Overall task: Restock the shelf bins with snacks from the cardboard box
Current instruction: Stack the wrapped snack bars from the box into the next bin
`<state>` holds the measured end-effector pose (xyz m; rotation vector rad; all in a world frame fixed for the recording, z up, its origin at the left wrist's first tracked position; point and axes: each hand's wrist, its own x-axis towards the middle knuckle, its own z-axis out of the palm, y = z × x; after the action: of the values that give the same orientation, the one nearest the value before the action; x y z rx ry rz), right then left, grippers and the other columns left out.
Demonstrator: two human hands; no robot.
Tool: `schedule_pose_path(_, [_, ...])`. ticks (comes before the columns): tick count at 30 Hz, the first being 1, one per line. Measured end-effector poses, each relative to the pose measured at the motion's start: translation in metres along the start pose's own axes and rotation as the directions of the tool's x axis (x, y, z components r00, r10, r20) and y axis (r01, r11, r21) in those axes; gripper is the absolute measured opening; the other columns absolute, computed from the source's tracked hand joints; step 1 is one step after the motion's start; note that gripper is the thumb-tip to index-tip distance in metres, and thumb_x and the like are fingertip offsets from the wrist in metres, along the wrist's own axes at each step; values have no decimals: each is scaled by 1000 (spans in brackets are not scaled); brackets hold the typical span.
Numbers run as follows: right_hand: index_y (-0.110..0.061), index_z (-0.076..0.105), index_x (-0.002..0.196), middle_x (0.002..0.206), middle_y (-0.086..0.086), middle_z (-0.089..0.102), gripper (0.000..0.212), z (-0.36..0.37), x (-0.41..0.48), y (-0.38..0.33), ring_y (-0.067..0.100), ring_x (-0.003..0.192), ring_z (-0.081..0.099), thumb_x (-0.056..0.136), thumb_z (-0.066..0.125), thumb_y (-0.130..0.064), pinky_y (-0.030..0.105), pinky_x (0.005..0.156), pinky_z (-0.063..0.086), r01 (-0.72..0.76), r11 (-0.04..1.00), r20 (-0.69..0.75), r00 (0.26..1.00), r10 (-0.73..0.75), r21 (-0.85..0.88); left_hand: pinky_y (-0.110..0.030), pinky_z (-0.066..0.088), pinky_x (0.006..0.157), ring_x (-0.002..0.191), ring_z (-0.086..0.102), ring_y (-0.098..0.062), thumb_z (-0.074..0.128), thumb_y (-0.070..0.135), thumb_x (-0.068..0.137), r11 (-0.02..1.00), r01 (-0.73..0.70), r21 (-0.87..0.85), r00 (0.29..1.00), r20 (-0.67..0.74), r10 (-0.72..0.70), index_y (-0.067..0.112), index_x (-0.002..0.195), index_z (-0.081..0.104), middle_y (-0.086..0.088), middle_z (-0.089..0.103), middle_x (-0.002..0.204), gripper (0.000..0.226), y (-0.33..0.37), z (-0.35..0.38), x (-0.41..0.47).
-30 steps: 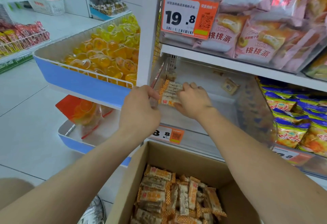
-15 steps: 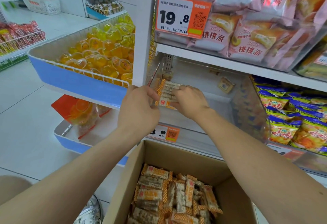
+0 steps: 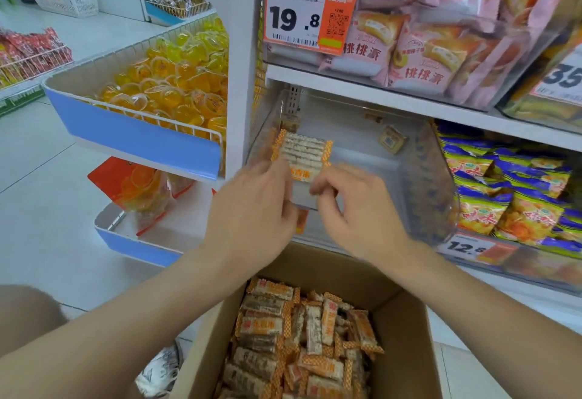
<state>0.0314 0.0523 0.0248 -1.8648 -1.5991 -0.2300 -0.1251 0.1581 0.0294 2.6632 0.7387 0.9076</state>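
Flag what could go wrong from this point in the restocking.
The stack of snack bars looks propped on edge in the clear bin with nothing on its right, so it may topple sideways once the left hand and right hand leave it; blur hides whether they grip it. A lone small packet at the back might get buried under new stock.

White shelf [image 3: 362, 91] up front, one clear bin [image 3: 356, 134] sitting on its lower board. Blue-and-yellow chip bags [image 3: 510, 200] sit alongside, pink cake packs [image 3: 419, 61] above.
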Motion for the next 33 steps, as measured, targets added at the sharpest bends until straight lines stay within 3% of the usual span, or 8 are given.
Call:
schedule_pose_path(3, [-17, 63, 83, 75, -5, 58, 14, -16, -61, -22, 17, 69, 54, 87, 49, -18, 36, 61, 45, 53, 999, 180, 982, -52, -2, -37, 47, 59, 77, 58, -22, 61, 25, 83, 1000, -18, 10, 918, 396, 13, 29, 81, 46, 9, 55, 78, 16, 3, 14, -30])
schedule_pose_path(7, [-24, 68, 101, 83, -5, 64, 26, -5, -118, -10, 16, 74, 61, 94, 44, -27, 41, 66, 56, -91, 976, 671, 713, 203, -198, -37, 55, 77, 92, 61, -18, 64, 33, 92, 993, -115, 29, 525, 850, 36, 31, 112, 60, 9, 62, 99, 20, -3, 54, -64])
schedule_pose_path(10, [-7, 71, 105, 83, 13, 69, 29, 22, -147, 26, 33, 76, 67, 95, 49, -21, 43, 66, 59, -197, 924, 836, 394, 381, -328, -43, 57, 91, 105, 64, -23, 62, 31, 98, 989, -130, 68, 393, 920, -11, 28, 127, 60, -1, 65, 118, 29, -13, 100, -87])
schedule_pose_path(13, [-6, 72, 108, 102, 15, 75, 32, 49, -174, 57, 37, 94, 71, 92, 50, -22, 50, 79, 63, -364, 857, 810, 329, 485, -365, -44, 53, 99, 119, 59, -28, 58, 25, 102, 983, -143, 112, 357, 932, -54, 20, 132, 58, -7, 62, 130, 30, -27, 139, -108])
schedule_pose_path(19, [-11, 67, 97, 94, 6, 67, 22, 86, -211, 85, 26, 90, 64, 105, 48, -18, 35, 76, 52, -576, 743, 707, 364, 606, -340, -46, 45, 109, 136, 46, -33, 54, 15, 100, 979, -66, 194, 475, 869, -140, 19, 145, 51, -9, 47, 147, 45, -46, 192, -137])
schedule_pose_path(23, [-22, 50, 149, 109, 7, 71, 48, 119, -228, 102, 29, 100, 67, 102, 50, -17, 42, 92, 56, -704, 673, 576, 461, 675, -226, -50, 28, 121, 143, 35, -32, 56, 16, 98, 983, -8, 186, 640, 756, -138, 21, 151, 41, -5, 39, 150, 55, -46, 219, -138])
schedule_pose_path(29, [-40, 2, 166, 173, 14, 13, 79, 163, -224, 96, 44, 158, -3, 102, 47, -29, 58, 127, 7, -668, 609, 765, 91, 638, -429, -54, 33, 120, 147, 28, -38, 55, 19, 101, 929, 250, 272, 572, 733, -368, 15, 150, 40, -11, 36, 154, 51, -64, 253, -134])
schedule_pose_path(33, [-33, 32, 162, 165, 10, 30, 59, 168, -224, 84, 41, 150, 23, 105, 46, -27, 53, 119, 21, -714, 613, 684, 260, 681, -339, -45, 32, 119, 138, 37, -38, 58, 14, 97, 932, 168, 322, 610, 709, -355, 11, 145, 45, -13, 46, 150, 50, -67, 258, -147])
